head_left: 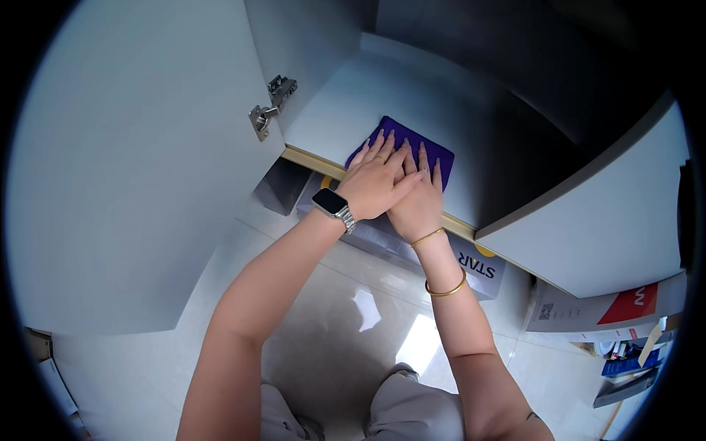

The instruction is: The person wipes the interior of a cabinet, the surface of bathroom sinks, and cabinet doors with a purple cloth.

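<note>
From where I stand, both hands lie flat on the purple cloth (412, 132), fingers stretched out, clenching nothing; the spread probably presses it evenly against the shelf (331, 110). The left hand (373, 185) overlaps the right hand (418, 206), its thumb across the other's back, perhaps to put both palms' weight on one small patch. The cloth sits by the shelf's front edge, within easy reach of someone leaning in from above. The left door (132, 184) hangs wide on its hinge (268, 110), and the right door (588, 235) stands out too, leaving both arms room between them.
</note>
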The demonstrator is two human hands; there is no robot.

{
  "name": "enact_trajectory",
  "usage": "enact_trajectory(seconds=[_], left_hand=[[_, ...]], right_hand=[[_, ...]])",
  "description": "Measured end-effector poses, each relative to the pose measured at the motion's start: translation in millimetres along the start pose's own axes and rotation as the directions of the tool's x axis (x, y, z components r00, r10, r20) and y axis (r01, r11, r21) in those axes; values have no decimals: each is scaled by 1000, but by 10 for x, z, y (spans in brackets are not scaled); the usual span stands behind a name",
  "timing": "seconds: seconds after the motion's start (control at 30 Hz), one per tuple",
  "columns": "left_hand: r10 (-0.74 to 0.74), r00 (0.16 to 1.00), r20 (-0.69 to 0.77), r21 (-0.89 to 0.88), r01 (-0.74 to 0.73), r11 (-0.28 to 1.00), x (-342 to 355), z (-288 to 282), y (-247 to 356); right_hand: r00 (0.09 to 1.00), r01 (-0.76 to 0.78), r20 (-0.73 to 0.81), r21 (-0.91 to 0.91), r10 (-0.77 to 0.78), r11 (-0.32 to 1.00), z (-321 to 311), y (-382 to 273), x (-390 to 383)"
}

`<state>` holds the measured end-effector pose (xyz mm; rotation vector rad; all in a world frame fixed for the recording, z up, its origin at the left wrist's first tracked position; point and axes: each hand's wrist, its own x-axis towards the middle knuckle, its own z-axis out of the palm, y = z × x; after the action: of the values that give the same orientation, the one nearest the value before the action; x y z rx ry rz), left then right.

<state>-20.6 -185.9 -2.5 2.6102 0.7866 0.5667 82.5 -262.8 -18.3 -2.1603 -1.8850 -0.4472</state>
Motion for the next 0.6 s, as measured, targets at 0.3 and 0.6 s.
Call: enact_trajectory(seconds=[0.3, 0.6], left_hand=[[-143, 987, -68, -95, 136, 986, -260, -170, -112], [0, 902, -432, -106, -51, 993, -725, -758, 49]], right_hand=[[949, 188, -275, 108, -153, 976, 182, -193, 166], [858, -24, -252, 851, 448, 525, -195, -364, 612]])
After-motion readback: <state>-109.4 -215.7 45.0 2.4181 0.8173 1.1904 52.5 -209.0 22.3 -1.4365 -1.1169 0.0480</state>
